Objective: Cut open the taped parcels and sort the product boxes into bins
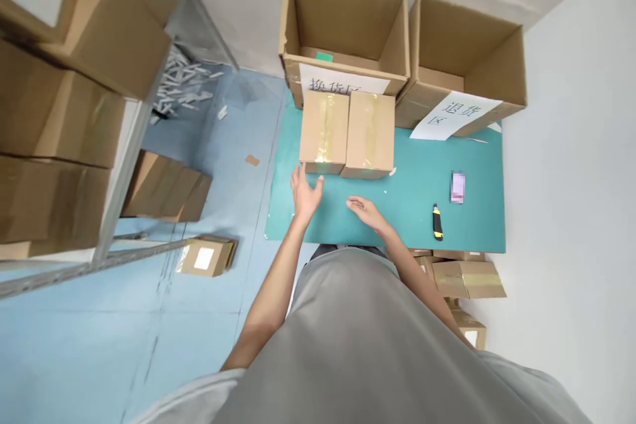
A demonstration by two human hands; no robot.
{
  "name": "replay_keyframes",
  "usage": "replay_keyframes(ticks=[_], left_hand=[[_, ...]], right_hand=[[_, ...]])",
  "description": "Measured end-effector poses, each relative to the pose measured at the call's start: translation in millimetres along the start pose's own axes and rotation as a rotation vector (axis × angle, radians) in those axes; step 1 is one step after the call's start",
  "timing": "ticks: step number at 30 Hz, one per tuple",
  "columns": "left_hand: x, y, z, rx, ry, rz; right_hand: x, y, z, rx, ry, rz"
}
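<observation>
Two taped cardboard boxes stand side by side on the green table [338, 212]: a left box [314, 124] and a right box [381, 129], each with clear tape along its top. My left hand [307, 193] is just in front of the left box, fingers spread and holding nothing; its fingertips come close to the box's front lower edge, and I cannot tell if they touch. Nearer the middle, my right hand [365, 209] hovers over the table with fingers stretched out, apart from both boxes and holding nothing.
Behind stand two large open cartons, a left carton [348, 66] and a right carton [489, 79], with paper signs. A yellow-black utility knife [437, 222] and a blurred phone-like item [458, 187] lie at right. A shelf [116, 179] of boxes fills the left.
</observation>
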State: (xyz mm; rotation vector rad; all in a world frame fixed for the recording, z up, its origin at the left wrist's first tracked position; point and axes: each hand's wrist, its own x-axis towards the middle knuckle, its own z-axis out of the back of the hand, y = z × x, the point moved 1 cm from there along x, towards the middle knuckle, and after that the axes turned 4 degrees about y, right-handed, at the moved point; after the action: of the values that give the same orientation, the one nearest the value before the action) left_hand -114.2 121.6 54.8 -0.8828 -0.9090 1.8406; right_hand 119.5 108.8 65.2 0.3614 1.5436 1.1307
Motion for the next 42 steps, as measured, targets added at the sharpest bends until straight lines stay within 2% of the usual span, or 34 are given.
replay_keyframes(ticks=[2,4,6,8,11,14,18,20,22,24,28,31,33,35,37,39,42], left_hand=[[30.4,-27.3,-20.1,0.15,0.033,-0.052],[52.6,-49.2,-39.1,0.301,0.077,-0.036],[66.7,-62.8,-52.8,0.404,0.076,0.017],[75.6,-67.8,-58.1,0.445,0.029,0.085],[88.1,-65.5,-52.3,0.439,-0.02,0.197],[103.5,-62.7,-40.5,0.411,-0.008,0.293],[108.4,-59.5,-26.1,0.417,-0.01,0.3],[93.4,-51.7,-17.2,0.441,-0.028,0.259],[64.0,-37.2,-5.7,0.472,-0.055,0.23],[22.0,-17.6,7.8,0.505,-0.085,0.219],[-81.5,23.0,33.9,0.573,-0.082,0.136],[-151.2,44.2,47.4,0.618,-0.004,0.041],[-183.9,51.8,50.5,0.626,0.102,-0.032],[-202.9,53.8,47.2,0.62,0.222,-0.1],[-208.7,50.4,37.5,0.603,0.324,-0.154],[-203.4,42.3,22.8,0.584,0.406,-0.209],[-182.8,25.2,-3.2,0.555,0.496,-0.306]], right_hand=[[-5.6,-4.6,14.8,0.061,-0.063,0.027],[-10.1,-10.3,24.2,0.108,-0.097,0.037],[-13.6,-16.0,30.2,0.137,-0.108,0.039],[-16.5,-21.4,34.7,0.155,-0.112,0.036],[-19.8,-28.2,40.4,0.174,-0.106,0.03],[-21.5,-32.0,45.3,0.182,-0.081,0.023],[-21.7,-30.2,52.6,0.162,-0.01,0.042],[-21.5,-28.1,57.4,0.149,0.023,0.073],[-21.0,-27.6,62.9,0.141,0.042,0.102],[-19.5,-30.1,68.0,0.137,0.059,0.118],[-13.7,-44.1,72.4,0.127,0.124,0.101],[-8.7,-56.8,69.8,0.095,0.153,0.087],[-6.8,-64.0,67.1,0.07,0.144,0.088],[-8.0,-70.6,65.6,0.05,0.137,0.083],[-14.2,-77.8,67.4,0.025,0.147,0.092],[-26.4,-87.1,73.8,-0.031,0.138,0.127],[-53.7,-106.0,90.1,-0.146,0.009,0.155]])
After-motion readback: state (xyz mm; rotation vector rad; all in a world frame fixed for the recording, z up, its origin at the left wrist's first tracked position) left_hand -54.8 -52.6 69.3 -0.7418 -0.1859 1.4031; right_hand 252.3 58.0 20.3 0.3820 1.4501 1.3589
